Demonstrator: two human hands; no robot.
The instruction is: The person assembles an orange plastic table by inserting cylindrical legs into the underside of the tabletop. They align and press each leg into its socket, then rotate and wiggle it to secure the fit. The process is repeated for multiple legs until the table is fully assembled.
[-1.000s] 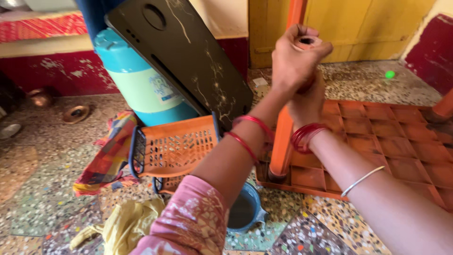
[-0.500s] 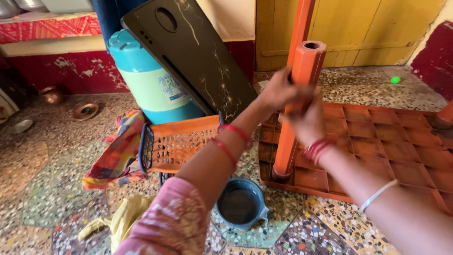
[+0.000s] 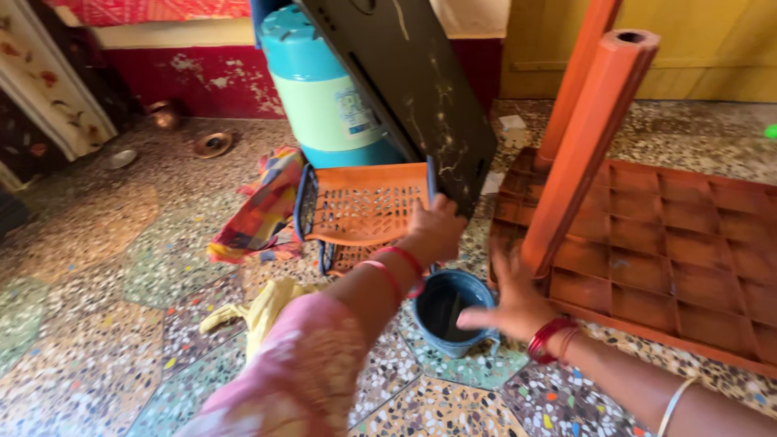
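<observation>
black board (image 3: 409,89): top cut off by frame, above left hand (image 3: 437,231) | mug (image 3: 449,311): contents unclear, partly hidden behind right hand (image 3: 510,303) | right fingers blurred
</observation>
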